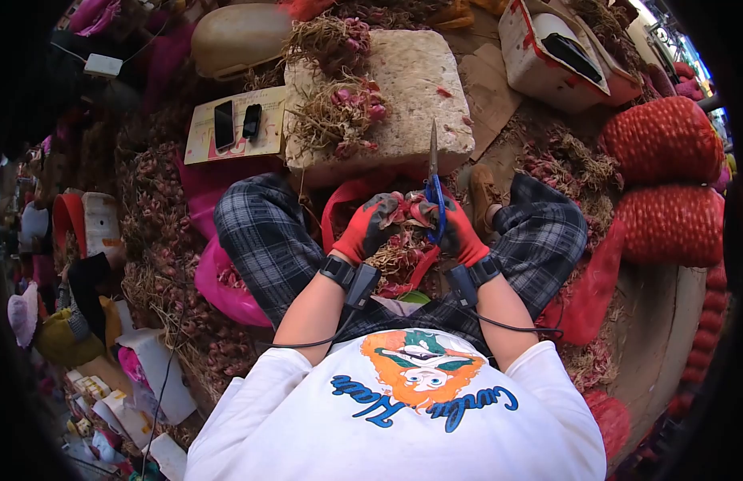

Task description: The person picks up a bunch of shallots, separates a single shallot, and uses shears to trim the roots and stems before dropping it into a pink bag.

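My left hand [370, 228], in a red glove with a dark palm, is closed around a small bunch of reddish-pink shallots [402, 210]. Close beside it, my right hand [461, 231], gloved the same way, grips a pair of scissors by the blue handles [438, 210]. The scissors' blades [433, 148] point away from me, looking closed together. The right fingertips are right at the shallots. Below both hands, between my legs, lie more shallots with dry roots and stalks [391, 255].
Ahead stands a worn foam block [419, 80] with shallot bunches [343, 112] on its left side. Left of it, a phone [224, 125] and a small black device [252, 121] lie on a board. Loose shallots [159, 208] cover the left floor; filled red mesh sacks [664, 143] are stacked right.
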### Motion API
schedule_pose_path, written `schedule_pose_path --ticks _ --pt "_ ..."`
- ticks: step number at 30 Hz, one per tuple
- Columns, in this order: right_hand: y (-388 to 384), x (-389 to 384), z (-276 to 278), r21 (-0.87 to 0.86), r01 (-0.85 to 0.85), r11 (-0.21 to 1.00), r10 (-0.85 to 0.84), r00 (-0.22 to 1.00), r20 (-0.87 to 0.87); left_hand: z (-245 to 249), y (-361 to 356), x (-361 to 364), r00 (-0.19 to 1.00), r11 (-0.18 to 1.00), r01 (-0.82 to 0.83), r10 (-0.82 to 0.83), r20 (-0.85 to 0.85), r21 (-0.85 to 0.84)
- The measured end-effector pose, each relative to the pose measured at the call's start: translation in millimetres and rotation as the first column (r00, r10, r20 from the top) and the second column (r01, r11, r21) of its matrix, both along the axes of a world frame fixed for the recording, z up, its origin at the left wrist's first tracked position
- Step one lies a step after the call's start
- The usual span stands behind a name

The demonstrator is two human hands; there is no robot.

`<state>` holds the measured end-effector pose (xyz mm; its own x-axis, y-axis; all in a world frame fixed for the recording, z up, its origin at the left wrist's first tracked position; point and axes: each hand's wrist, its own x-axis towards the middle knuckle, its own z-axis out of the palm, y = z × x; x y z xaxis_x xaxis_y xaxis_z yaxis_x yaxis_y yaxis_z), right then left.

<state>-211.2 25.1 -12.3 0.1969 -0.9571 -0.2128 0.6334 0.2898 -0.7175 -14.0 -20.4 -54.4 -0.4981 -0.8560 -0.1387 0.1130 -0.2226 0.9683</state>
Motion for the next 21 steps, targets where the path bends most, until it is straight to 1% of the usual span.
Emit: schedule_pose_path --ticks 1,2,3,4,5,6,7,8,9,11,12,14,15,16,17,18,19,20,21 --pt "1.0 1.6 -4.7 0.010 0.030 0.999 -0.030 0.999 0.016 -8.0 -3.7 1.0 0.982 0.994 0.009 0.011 -0.187 0.105" --pt "0.8 1.1 -8.8 0.020 0.060 0.998 -0.061 0.998 0.031 -15.7 -7.4 2.0 0.931 0.977 0.038 0.041 -0.362 0.210" --pt "-0.9 -0.2 -6.6 0.006 0.083 0.997 -0.083 0.991 0.101 -18.5 -16.9 10.7 0.732 0.888 0.210 0.134 -0.668 0.409" --pt "-3.0 -2.2 -2.6 -0.005 0.105 0.994 -0.103 0.980 0.171 -19.3 -22.9 18.7 0.445 0.752 0.432 0.303 -0.843 0.499" --pt "-5.0 -4.7 -0.5 -0.015 0.127 0.992 -0.120 0.963 0.241 -20.5 -24.4 24.7 0.532 0.764 0.198 0.443 -0.722 0.614" --pt "-3.1 -11.8 -9.0 0.050 0.281 0.959 -0.284 0.931 0.231 -20.9 -24.9 29.4 0.567 0.728 -0.055 0.586 -0.578 0.684" --pt "-13.5 -28.3 -20.1 0.069 0.271 0.960 -0.280 0.940 0.197 -20.6 -25.9 30.8 0.546 0.644 -0.306 0.722 -0.425 0.701" --pt "-32.5 -48.0 -32.7 0.090 0.266 0.960 -0.278 0.946 0.166 1.3 -25.7 28.0 0.626 0.769 -0.226 0.585 -0.516 0.597" --pt "-52.2 -59.2 -39.0 0.110 0.268 0.957 -0.282 0.950 0.136 13.6 -24.1 23.3 0.673 0.785 -0.217 0.551 -0.493 0.580" --pt "-90.5 -64.4 -29.5 0.112 0.344 0.932 -0.343 0.939 -0.034 30.9 -19.8 11.6 0.760 0.817 -0.191 0.473 -0.445 0.544" --pt "-107.4 -65.6 -25.3 0.106 0.328 0.939 -0.315 0.940 -0.129 37.9 -15.9 7.3 0.744 0.854 -0.130 0.420 -0.521 0.503" --pt "-141.3 -66.5 -19.0 0.094 0.289 0.953 -0.247 0.917 -0.313 17.4 -15.7 9.4 0.845 0.927 -0.112 0.278 -0.456 0.358" --pt "-157.2 -68.2 -19.4 0.086 0.267 0.960 -0.221 0.909 -0.353 10.3 -16.8 11.3 0.888 0.955 -0.096 0.210 -0.410 0.280" --pt "-170.1 -69.9 -20.7 0.080 0.244 0.967 -0.194 0.899 -0.393 13.2 -13.7 2.9 0.878 0.943 -0.215 0.300 -0.372 0.254" --pt "-177.4 -69.9 -23.7 0.077 0.220 0.972 -0.166 0.886 -0.432 16.4 -13.7 2.1 0.871 0.939 -0.218 0.310 -0.381 0.267" --pt "-170.3 -57.6 -4.5 0.015 0.293 0.956 -0.238 0.803 -0.547 25.3 -13.7 2.6 0.863 0.934 -0.221 0.321 -0.390 0.281" --pt "-164.3 -54.2 -8.7 -0.068 0.304 0.950 -0.279 0.730 -0.624 31.6 -12.7 2.8 0.856 0.929 -0.222 0.331 -0.398 0.296" --pt "-159.2 -51.7 -14.0 -0.154 0.308 0.939 -0.325 0.647 -0.690 33.5 -12.2 1.8 0.866 0.925 -0.267 0.354 -0.354 0.271" --pt "-151.9 -50.2 -16.6 -0.239 0.302 0.923 -0.374 0.553 -0.744 34.9 -13.4 4.5 0.857 0.928 -0.244 0.343 -0.384 0.283"
